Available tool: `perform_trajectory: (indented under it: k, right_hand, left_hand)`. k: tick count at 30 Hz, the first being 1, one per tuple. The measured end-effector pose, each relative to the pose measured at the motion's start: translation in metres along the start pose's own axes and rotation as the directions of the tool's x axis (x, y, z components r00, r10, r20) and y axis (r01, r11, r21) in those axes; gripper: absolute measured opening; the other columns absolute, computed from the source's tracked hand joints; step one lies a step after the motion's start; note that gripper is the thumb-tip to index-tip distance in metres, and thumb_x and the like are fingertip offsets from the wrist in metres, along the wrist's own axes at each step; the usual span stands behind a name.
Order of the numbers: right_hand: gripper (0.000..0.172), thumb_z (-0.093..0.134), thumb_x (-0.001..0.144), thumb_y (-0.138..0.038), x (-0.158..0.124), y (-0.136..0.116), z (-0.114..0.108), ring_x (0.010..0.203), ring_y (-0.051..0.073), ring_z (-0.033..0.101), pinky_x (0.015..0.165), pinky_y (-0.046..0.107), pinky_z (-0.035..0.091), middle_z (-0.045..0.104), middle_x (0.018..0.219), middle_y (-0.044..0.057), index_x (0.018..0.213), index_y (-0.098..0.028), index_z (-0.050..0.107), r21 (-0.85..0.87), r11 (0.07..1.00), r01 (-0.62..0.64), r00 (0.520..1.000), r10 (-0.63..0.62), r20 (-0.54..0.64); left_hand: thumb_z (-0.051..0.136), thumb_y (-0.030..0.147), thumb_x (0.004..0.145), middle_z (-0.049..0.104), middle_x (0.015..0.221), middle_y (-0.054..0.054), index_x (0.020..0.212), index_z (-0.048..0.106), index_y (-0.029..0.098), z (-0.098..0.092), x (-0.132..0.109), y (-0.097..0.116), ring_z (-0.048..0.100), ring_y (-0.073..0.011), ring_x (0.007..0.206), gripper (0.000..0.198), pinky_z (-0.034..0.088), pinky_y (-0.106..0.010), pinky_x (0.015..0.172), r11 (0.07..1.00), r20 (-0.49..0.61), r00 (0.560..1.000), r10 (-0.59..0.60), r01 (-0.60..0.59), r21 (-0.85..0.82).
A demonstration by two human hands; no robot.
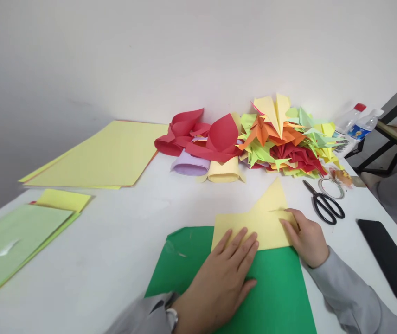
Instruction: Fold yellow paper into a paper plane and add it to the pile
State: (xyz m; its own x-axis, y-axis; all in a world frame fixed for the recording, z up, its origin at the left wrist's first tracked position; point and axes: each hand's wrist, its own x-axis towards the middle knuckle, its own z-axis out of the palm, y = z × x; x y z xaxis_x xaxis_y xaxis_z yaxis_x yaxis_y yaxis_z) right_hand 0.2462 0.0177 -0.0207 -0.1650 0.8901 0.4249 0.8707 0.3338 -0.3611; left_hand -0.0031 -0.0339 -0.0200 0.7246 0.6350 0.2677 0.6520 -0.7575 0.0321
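A pale yellow sheet of paper (268,227) lies across the top part of a green sheet (282,283), with a pointed flap rising from its far edge. My left hand (222,273) rests flat on the yellow paper's near edge and the green sheet, fingers spread and nothing gripped. At the paper's right end, my right hand (308,236) pinches the edge between thumb and fingers.
Red, purple and yellow rolled paper shapes (215,139) and a heap of folded paper (278,139) stand by the wall. Scissors (325,206), a tape roll (331,188), bottles (361,124) and a black phone (389,260) are right. Paper stacks (97,153) lie left.
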Motion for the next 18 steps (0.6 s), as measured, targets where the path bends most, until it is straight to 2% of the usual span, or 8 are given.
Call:
perform_trajectory:
  k: [3, 5, 7, 9, 11, 14, 16, 18]
  right_hand:
    - [0.036, 0.051, 0.089, -0.042, 0.004, 0.006, -0.003, 0.046, 0.015, 0.056, 0.048, 0.025, 0.044, 0.059, 0.054, -0.003, 0.112, -0.016, 0.059, 0.193, 0.963, -0.187, 0.981, 0.173, 0.086]
    - [0.039, 0.056, 0.084, -0.044, 0.007, 0.01, -0.005, 0.048, 0.015, 0.056, 0.049, 0.025, 0.046, 0.061, 0.057, -0.003, 0.112, -0.016, 0.058, 0.338, 0.894, -0.295, 0.954, 0.255, 0.159]
    - [0.042, 0.061, 0.08, -0.043, 0.008, 0.012, -0.007, 0.051, 0.015, 0.059, 0.051, 0.026, 0.048, 0.065, 0.062, -0.001, 0.112, -0.016, 0.057, 0.427, 0.831, -0.356, 0.933, 0.291, 0.211]
    - [0.043, 0.062, 0.079, -0.041, 0.007, 0.013, -0.008, 0.053, 0.015, 0.06, 0.053, 0.027, 0.05, 0.067, 0.066, 0.0, 0.114, -0.017, 0.057, 0.43, 0.83, -0.355, 0.933, 0.284, 0.222]
    - [0.041, 0.06, 0.081, -0.036, 0.006, 0.013, -0.007, 0.057, 0.017, 0.063, 0.059, 0.03, 0.053, 0.07, 0.073, 0.002, 0.118, -0.018, 0.056, 0.347, 0.897, -0.274, 0.958, 0.223, 0.179]
    - [0.039, 0.055, 0.085, -0.029, 0.006, 0.016, -0.004, 0.089, 0.024, 0.067, 0.082, 0.041, 0.054, 0.071, 0.102, 0.009, 0.123, -0.02, 0.055, 0.173, 0.985, -0.005, 0.996, -0.01, 0.083]
    - [0.036, 0.051, 0.089, -0.027, 0.008, 0.02, -0.002, 0.109, 0.026, 0.061, 0.094, 0.044, 0.048, 0.066, 0.118, 0.011, 0.125, -0.02, 0.055, 0.125, 0.981, 0.15, 0.984, -0.161, 0.082]
    - [0.034, 0.047, 0.093, -0.026, 0.01, 0.022, -0.002, 0.112, 0.025, 0.059, 0.097, 0.044, 0.046, 0.065, 0.12, 0.011, 0.125, -0.02, 0.055, 0.132, 0.971, 0.201, 0.968, -0.218, 0.121]
  left_hand:
    - [0.047, 0.042, 0.093, 0.041, 0.149, -0.008, 0.143, 0.038, 0.016, 0.001, -0.002, -0.002, 0.036, -0.0304, 0.136, 0.057, 0.03, -0.046, 0.109, 1.0, 0.024, 1.0, -0.004, 0.005, -0.012]
    - [0.046, 0.043, 0.094, 0.04, 0.149, -0.007, 0.144, 0.036, 0.017, 0.001, -0.002, -0.003, 0.035, -0.0314, 0.137, 0.057, 0.031, -0.048, 0.109, 1.0, 0.023, 1.0, -0.007, 0.007, -0.007]
    - [0.044, 0.044, 0.094, 0.04, 0.15, -0.006, 0.145, 0.035, 0.018, 0.001, -0.001, -0.004, 0.033, -0.0325, 0.137, 0.057, 0.031, -0.05, 0.108, 1.0, 0.017, 1.0, -0.004, 0.004, -0.002]
    - [0.042, 0.045, 0.095, 0.04, 0.15, -0.006, 0.145, 0.035, 0.02, -0.001, 0.0, -0.005, 0.033, -0.0327, 0.137, 0.057, 0.032, -0.05, 0.107, 1.0, 0.02, 1.0, 0.011, -0.011, 0.006]
    - [0.042, 0.045, 0.095, 0.04, 0.15, -0.005, 0.145, 0.035, 0.021, -0.003, 0.001, -0.006, 0.032, -0.0328, 0.137, 0.056, 0.033, -0.05, 0.107, 0.999, 0.029, 0.999, 0.026, -0.026, 0.019]
    - [0.042, 0.045, 0.095, 0.04, 0.15, -0.005, 0.145, 0.035, 0.021, -0.004, 0.002, -0.007, 0.032, -0.0327, 0.137, 0.056, 0.034, -0.05, 0.106, 0.998, 0.027, 0.999, 0.037, -0.038, 0.041]
    - [0.043, 0.046, 0.094, 0.04, 0.15, -0.006, 0.145, 0.036, 0.021, -0.004, 0.002, -0.008, 0.033, -0.0329, 0.137, 0.057, 0.035, -0.05, 0.106, 0.998, 0.02, 0.999, 0.044, -0.045, 0.055]
    - [0.043, 0.048, 0.094, 0.042, 0.149, -0.006, 0.144, 0.038, 0.021, -0.003, 0.002, -0.013, 0.035, -0.0328, 0.136, 0.057, 0.036, -0.049, 0.105, 0.996, 0.019, 0.998, 0.057, -0.058, 0.068]
